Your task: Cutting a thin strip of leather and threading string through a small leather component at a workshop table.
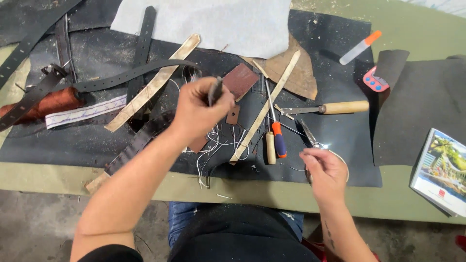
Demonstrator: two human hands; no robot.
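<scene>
My left hand (196, 112) is raised over the black mat (340, 145), closed on a thin dark strip of leather (215, 90) that sticks up between the fingers. My right hand (324, 171) rests near the mat's front edge, its fingers on the loops of a pair of metal scissors (310, 137) whose blades point away from me. A small dark leather tab (233, 115) and loose white thread (213, 145) lie just under the left hand.
A screwdriver with an orange and blue handle (278, 138), a wooden-handled awl (270, 147), a wooden-handled knife (330, 108), pale strips (264, 109), black belts (141, 48), a brown thread spool (53, 103), a red-brown leather piece (240, 80), a white cloth (218, 24), a booklet (441, 170).
</scene>
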